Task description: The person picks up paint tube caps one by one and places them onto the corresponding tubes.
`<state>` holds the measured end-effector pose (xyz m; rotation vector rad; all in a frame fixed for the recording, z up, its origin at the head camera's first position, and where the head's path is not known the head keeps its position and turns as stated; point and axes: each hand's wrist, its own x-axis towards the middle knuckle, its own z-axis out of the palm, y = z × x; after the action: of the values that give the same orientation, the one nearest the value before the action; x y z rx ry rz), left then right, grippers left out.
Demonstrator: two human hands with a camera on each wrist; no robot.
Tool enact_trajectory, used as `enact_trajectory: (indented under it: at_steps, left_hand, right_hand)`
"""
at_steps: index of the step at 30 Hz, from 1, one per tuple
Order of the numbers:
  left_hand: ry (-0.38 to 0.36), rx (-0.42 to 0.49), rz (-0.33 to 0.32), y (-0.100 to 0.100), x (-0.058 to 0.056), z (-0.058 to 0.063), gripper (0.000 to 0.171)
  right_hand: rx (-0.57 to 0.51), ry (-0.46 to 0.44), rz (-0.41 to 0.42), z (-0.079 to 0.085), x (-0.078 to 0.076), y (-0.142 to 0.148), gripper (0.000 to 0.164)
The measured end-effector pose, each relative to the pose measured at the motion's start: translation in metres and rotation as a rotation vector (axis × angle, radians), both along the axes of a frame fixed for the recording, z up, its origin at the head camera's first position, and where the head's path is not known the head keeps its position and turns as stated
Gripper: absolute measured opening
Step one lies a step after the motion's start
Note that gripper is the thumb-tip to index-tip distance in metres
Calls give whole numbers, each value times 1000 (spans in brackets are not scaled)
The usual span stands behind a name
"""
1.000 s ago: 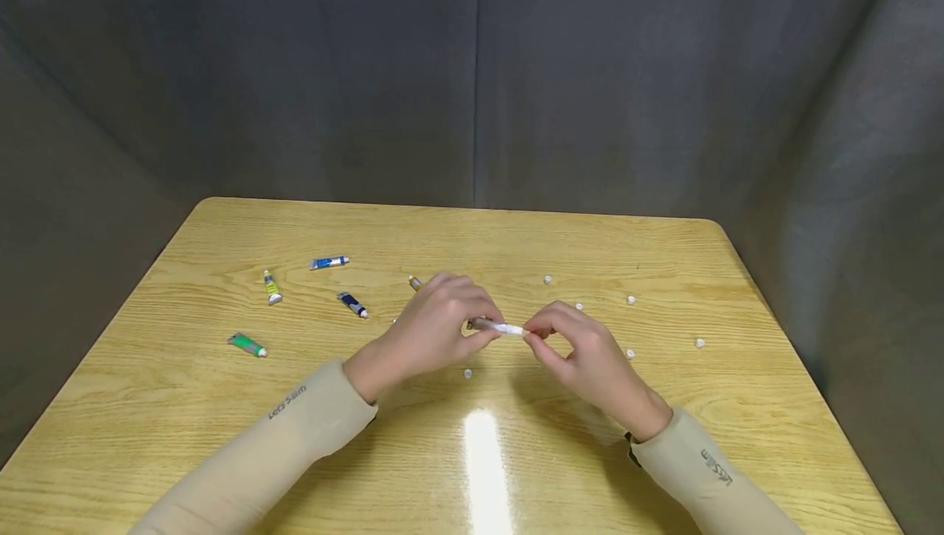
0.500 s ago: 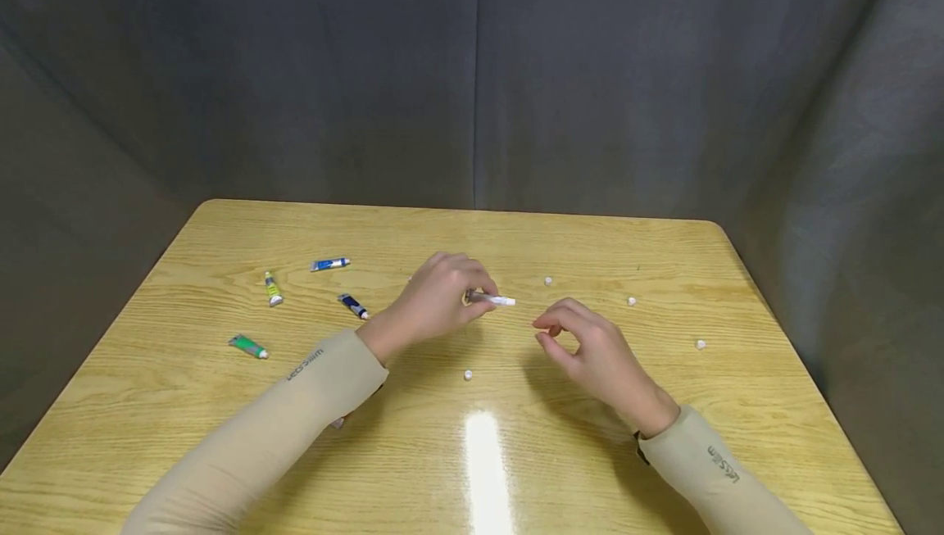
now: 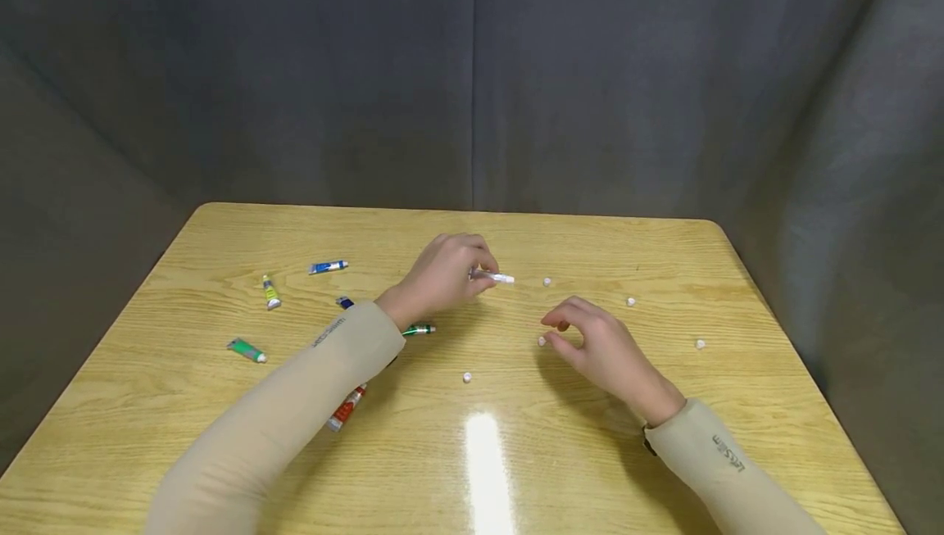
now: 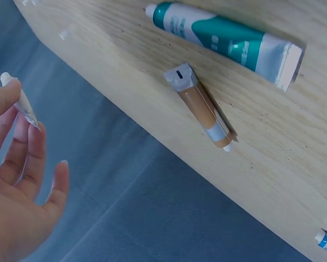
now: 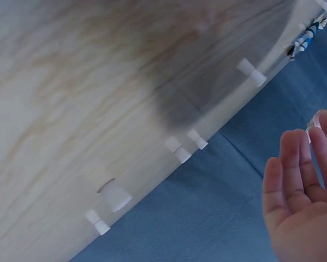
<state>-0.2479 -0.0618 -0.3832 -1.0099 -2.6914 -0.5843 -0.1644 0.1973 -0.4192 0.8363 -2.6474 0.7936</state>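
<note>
My left hand [image 3: 451, 271] pinches a small, slim white paint tube [image 3: 503, 278], its white end pointing right. The left wrist view also shows this white tube [image 4: 22, 103] between thumb and fingertips. To the right, lower on the table, my right hand [image 3: 608, 346] hovers with curled fingers. A small white cap [image 3: 542, 342] shows at its thumb tip. In the right wrist view a small white piece [image 5: 315, 119] sits between thumb and index finger, partly hidden. Beneath my left forearm lie a red paint tube [image 3: 347, 408] and a green paint tube [image 3: 422, 329], both partly covered.
At the left lie a bright green tube [image 3: 247, 350], a yellow tube [image 3: 271, 292] and a blue tube [image 3: 328, 267]. A brown tube [image 4: 202, 109] appears in the left wrist view. Loose white caps [image 3: 630, 301] are scattered over the wooden table [image 3: 737, 428]; dark cloth hangs behind.
My hands, together at the tube's white end a second ago, are now apart. The left has moved away and slightly back with the tube; the right has shifted right, a cap now showing at its thumb.
</note>
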Motion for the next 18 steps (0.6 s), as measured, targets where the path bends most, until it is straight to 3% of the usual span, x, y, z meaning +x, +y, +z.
enact_trajectory:
  at_steps: [8,18]
  left_hand:
    - [-67,-26,50,4,-18,2,12]
    - [-146,-39,101,5,-35,-12,14]
  right_hand:
    - [76,-101,-44,-4,-6,3,20]
    - [159,-186,-12,-11,-13,2,26]
